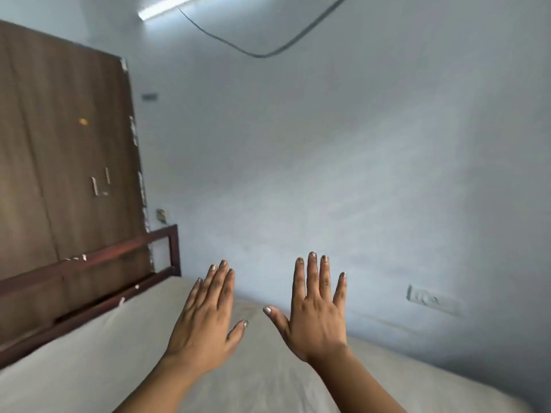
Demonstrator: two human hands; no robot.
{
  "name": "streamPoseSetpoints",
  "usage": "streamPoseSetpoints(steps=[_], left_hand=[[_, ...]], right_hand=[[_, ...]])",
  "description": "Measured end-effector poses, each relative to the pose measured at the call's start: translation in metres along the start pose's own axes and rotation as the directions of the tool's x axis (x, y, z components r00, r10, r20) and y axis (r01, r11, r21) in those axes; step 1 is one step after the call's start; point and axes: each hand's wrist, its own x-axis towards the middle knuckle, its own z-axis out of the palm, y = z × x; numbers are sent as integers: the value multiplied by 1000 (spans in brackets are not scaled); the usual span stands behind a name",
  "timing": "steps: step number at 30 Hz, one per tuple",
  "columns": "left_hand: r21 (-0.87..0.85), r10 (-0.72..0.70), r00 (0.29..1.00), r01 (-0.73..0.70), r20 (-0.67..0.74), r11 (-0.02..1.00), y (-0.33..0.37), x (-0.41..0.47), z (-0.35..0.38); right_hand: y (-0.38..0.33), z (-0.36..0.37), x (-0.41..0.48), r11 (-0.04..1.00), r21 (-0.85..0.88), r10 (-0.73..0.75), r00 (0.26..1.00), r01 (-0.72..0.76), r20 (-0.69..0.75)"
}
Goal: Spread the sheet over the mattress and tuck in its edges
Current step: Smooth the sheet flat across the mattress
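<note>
Both hands reach out palm-down over the bed, side by side but not touching each other. The left hand [205,326] has its four fingers straight and close together, with the thumb angled out towards the other hand. The right hand [316,317] has straight fingers spread slightly apart and the thumb pointing back at the left one. Neither hand grips anything, and both seem to float just above the fabric rather than press on it, though the angle leaves that unsure. Beneath them a pale cream cloth sheet [104,353] lies smooth and flat across the mattress, from the near edge of the bed to the far edge. There it meets a pale blue painted wall [328,159]. The hands are closer to that far edge than to the near one. Along the left edge of the bed runs a dark reddish-brown wooden rail headboard [89,263], and a tall brown wood-grain wardrobe [59,144] stands behind it. A white wall socket plate [429,299] sits low on the wall beyond the bed's far right corner. A thin dark cable [262,53] loops high above, near a lit white tube light [167,7].
</note>
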Motion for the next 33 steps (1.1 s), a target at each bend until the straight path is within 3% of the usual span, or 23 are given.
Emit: streamPoseSetpoints(steps=[8, 12, 20, 23, 27, 33], left_hand=[[77, -28, 985, 42, -169, 996, -134, 83, -14], [67, 21, 986, -10, -163, 998, -190, 110, 6], [74, 27, 995, -20, -96, 997, -300, 128, 20], [67, -37, 997, 41, -66, 997, -342, 108, 18], [123, -207, 978, 210, -33, 970, -395, 59, 14], [236, -513, 858, 504, -23, 831, -478, -38, -1]], right_hand=[[-85, 5, 113, 995, -44, -96, 990, 92, -100], [-123, 34, 147, 998, -59, -39, 997, 35, -68], [-227, 79, 209, 995, 16, -97, 994, 96, 50], [-269, 96, 220, 986, 69, -157, 982, 150, 109], [-332, 114, 226, 963, 133, -246, 967, 236, 64], [-464, 148, 211, 847, 309, -479, 873, 432, 92]])
